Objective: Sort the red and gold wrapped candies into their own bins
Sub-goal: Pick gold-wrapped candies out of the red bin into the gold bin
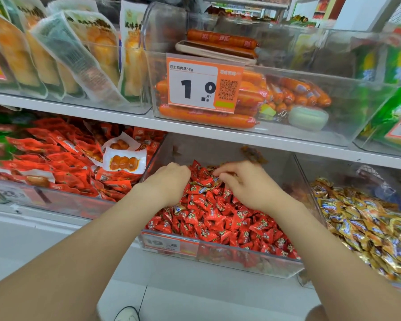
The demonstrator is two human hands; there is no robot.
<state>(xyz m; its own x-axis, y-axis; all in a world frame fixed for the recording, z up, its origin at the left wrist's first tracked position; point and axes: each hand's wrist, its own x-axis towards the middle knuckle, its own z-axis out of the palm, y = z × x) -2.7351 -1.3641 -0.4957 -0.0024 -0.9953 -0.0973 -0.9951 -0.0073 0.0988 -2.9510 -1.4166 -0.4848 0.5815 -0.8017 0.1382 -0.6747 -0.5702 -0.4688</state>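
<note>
In the red bin [252, 259], your right hand [247, 185] pinches a gold candy [229, 174] — lift only that one. Left hand [169, 179]: fingers buried in the pile — grip can't be told.

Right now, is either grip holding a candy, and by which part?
Cannot tell. The left grip is sunk in the red candies; the right grip curls over gold candies, hold hidden.

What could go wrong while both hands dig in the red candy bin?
1. Stray gold candies lie half buried among the red candies, and the left hand and right hand cover part of the pile, so some may be missed.
2. The red heap sits near the red bin's low front rim; raking could spill pieces over it.
3. The gold bin is heaped too; tossed pieces may slide out.
</note>
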